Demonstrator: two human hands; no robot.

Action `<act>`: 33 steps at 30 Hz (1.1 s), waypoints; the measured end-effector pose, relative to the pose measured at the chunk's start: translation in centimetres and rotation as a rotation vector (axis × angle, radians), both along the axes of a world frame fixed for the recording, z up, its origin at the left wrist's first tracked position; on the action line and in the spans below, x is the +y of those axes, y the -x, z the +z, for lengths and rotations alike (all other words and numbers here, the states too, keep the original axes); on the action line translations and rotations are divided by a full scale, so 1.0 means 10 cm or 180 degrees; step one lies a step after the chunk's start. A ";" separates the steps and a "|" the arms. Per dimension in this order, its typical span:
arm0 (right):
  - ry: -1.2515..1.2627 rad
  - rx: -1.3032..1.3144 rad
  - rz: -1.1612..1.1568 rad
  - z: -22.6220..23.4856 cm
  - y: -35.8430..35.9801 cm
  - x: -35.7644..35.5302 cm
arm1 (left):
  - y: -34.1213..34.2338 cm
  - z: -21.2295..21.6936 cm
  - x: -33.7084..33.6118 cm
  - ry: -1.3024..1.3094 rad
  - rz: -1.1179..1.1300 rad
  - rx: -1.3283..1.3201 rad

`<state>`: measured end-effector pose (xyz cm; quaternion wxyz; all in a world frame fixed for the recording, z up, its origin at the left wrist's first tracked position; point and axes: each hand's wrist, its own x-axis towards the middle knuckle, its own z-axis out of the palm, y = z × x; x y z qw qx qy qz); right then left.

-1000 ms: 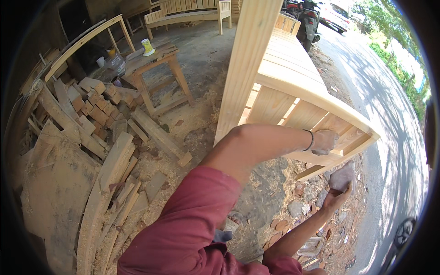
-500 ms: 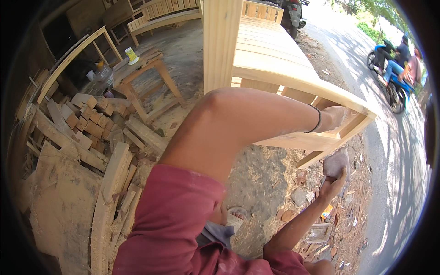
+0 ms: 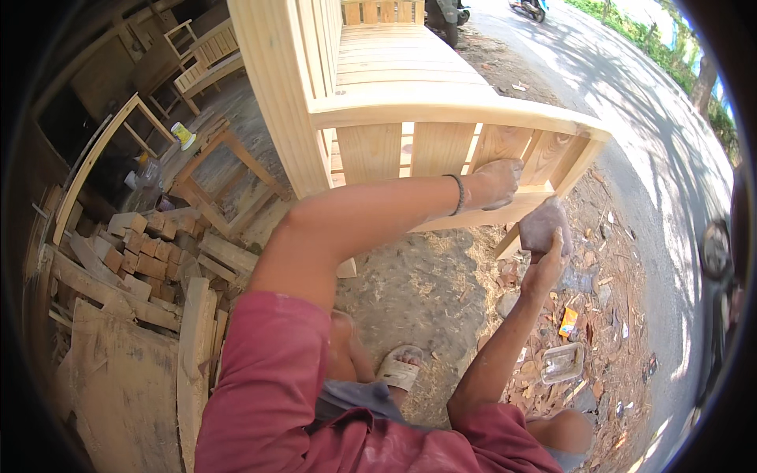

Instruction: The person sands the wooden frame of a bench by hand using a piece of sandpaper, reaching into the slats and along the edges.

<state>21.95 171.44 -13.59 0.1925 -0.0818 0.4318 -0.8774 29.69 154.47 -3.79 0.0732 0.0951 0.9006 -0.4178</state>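
A pale wooden bench (image 3: pixel 410 65) with a slatted seat stands before me, its slatted side panel (image 3: pixel 367 151) toward me. My left hand (image 3: pixel 495 185) is closed against this panel, just above its lower rail, knuckles up; whatever may be in its fingers is hidden. A dark band circles that wrist. In my right hand (image 3: pixel 546 266) is a brownish-grey, squarish piece of sandpaper (image 3: pixel 544 225), thumb across its edge. It is held up beside the panel's front leg (image 3: pixel 509 243), at the right end.
Stacked wood offcuts (image 3: pixel 150 256) and long boards (image 3: pixel 193 370) lie to the left. Behind them stands a small wooden stool frame (image 3: pixel 229 169), with a yellow-and-white cup (image 3: pixel 183 135) nearby. Leaves and a clear plastic tray (image 3: pixel 562 363) litter the ground; a road (image 3: pixel 631 150) runs along the right.
My view has shifted, showing more of the side panel. My left hand has come back from the panel's front corner, and the sandpaper is now closer to it. The motorbike has ridden farther off.
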 end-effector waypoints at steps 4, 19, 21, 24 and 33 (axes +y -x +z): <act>-0.0510 0.0857 -0.0817 0.18 -0.17 -0.02 | -0.30 0.37 0.12 -0.1565 0.0505 -0.0258; -0.0474 0.2994 -0.0341 0.88 -1.03 -0.95 | -1.57 1.57 -0.04 -0.1579 0.2641 0.2831; -0.0295 0.3235 -0.0949 0.88 -0.97 -0.84 | -1.59 1.55 -0.05 -0.1804 0.2482 0.2856; -0.0371 0.3430 -0.1090 0.87 -0.94 -0.84 | -1.57 1.50 -0.06 -0.1686 0.2436 0.2850; -0.0948 0.3119 0.0097 0.63 -1.00 -1.08 | -1.50 1.50 -0.02 -0.1483 0.2769 0.2886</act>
